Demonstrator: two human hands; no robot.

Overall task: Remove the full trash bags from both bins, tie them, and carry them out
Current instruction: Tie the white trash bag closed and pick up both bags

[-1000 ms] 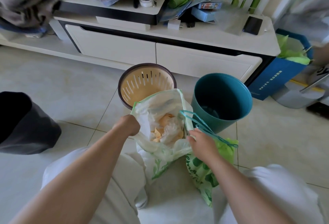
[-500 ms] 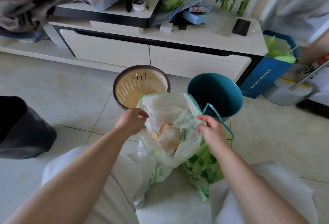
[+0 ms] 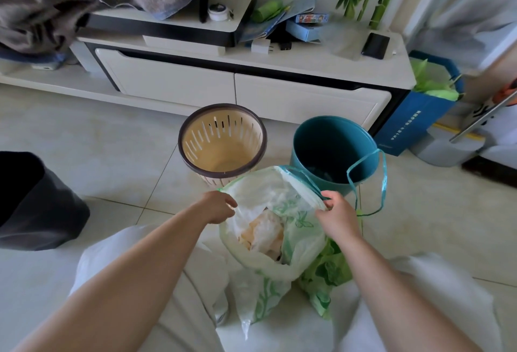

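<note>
Crouched on a tiled floor, we hold the white trash bag (image 3: 279, 211) by its mouth. Our left hand (image 3: 216, 207) grips the left rim in curled fingers. Our right hand (image 3: 337, 213) pinches the right rim where the drawstring (image 3: 383, 172) leaves the hem. The string hangs in a slack loop in front of the teal bin (image 3: 307, 139) and is not drawn tight.

The bag rests between our knees, just in front of both bins, its mouth gaping over crumpled paper and wrappers. A green bag (image 3: 327, 273) lies against its right side, partly beneath it. We cannot tell whether that one is tied.

We judge the first part of the job done. The beige slotted bin (image 3: 222, 141) stands bare of any liner, and the teal bin shows no liner at its rim, though something dark lies at its bottom that we cannot make out. Still ahead, as we read it, are closing and knotting the white bag, seeing to the green one, and carrying both out.

Behind the bins stands a white cabinet (image 3: 293, 71) with a phone (image 3: 375, 45) on top, and a blue paper bag (image 3: 414, 116) stands at its right end.
</note>
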